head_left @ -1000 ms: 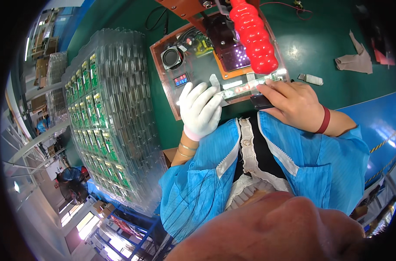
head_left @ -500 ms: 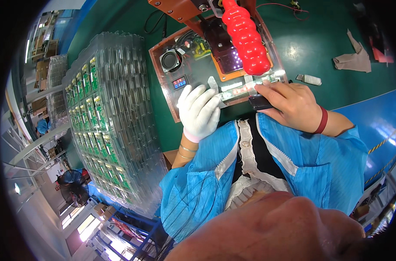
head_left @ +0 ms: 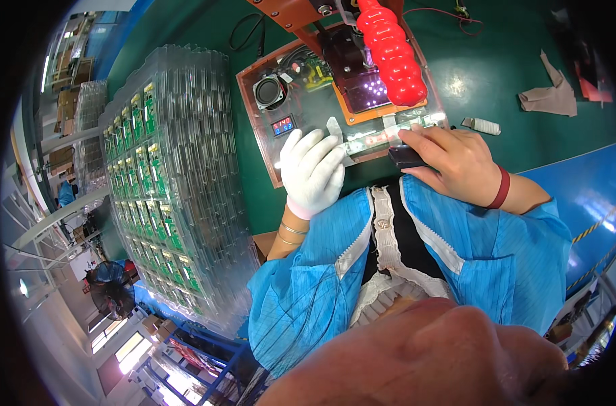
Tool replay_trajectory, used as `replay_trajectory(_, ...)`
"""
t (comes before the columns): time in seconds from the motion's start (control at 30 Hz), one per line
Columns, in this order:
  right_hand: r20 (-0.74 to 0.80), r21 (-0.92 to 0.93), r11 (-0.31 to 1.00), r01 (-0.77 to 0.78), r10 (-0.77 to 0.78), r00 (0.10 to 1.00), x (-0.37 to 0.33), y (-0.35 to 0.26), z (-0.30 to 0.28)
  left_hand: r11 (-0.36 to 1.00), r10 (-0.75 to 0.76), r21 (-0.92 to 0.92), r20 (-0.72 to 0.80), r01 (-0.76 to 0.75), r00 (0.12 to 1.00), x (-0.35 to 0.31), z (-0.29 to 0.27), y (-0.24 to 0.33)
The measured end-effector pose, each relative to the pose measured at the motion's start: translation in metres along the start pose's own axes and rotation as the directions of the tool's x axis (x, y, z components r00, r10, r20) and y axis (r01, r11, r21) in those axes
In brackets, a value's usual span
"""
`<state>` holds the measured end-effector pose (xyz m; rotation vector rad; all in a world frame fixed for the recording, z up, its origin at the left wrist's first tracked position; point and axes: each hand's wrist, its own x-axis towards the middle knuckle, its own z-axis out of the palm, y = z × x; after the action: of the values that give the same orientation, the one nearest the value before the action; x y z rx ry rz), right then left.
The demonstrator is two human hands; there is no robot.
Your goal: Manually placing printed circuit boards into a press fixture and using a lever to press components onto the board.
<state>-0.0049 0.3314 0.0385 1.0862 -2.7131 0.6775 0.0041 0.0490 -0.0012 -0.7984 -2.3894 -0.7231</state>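
In front of me is a clear-topped test fixture (head_left: 302, 157) with an orange frame. A narrow lit strip (head_left: 370, 141) lies along its near edge. My left hand (head_left: 313, 169), in a white glove, rests at the strip's left end with fingers stretched out. My bare right hand (head_left: 460, 159) is closed around a small black box-shaped thing (head_left: 407, 157), its fingertips over the strip's right part. Above the strip hangs a ribbed red handle (head_left: 393, 57). Behind it, a dark panel (head_left: 352, 74) in an orange frame shows glowing white dots.
Tall stacked clear trays (head_left: 203, 162) holding green circuit boards (head_left: 149, 169) stand on the left. The fixture carries a round speaker (head_left: 270, 92) and a small digital meter (head_left: 282, 126). A white roll (head_left: 482, 126) and a beige cloth piece (head_left: 550, 91) lie on the green table at right.
The fixture and red handle sit slightly further right in view. More dots glow on the dark panel, and the strip's right end shines brighter. Both hands stay nearly still.
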Motion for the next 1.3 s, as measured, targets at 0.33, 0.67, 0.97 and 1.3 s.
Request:
replay_trajectory(0.33, 0.002, -0.005, 1.0, -0.002, 0.002, 1.0, 0.002, -0.002, 0.0, 1.0, -0.004, -0.006, -0.009, 0.004, 1.0, 0.0, -0.001, 0.0)
replay_trajectory(0.67, -0.022, 0.019, 1.0, -0.013, 0.014, 1.0, 0.007, -0.006, -0.001, 0.999, 0.001, -0.043, 0.023, 0.0, 1.0, -0.003, -0.001, -0.006)
replay_trajectory(0.97, -0.054, 0.042, 0.999, -0.011, 0.013, 0.998, 0.011, -0.008, -0.003, 0.999, 0.006, -0.038, 0.024, -0.005, 1.0, -0.005, 0.001, -0.008)
replay_trajectory(1.3, -0.04, 0.066, 0.996, -0.052, 0.055, 0.998, 0.009, -0.008, 0.001, 0.998, 0.035, -0.043, -0.009, -0.035, 0.999, -0.003, -0.001, -0.008)
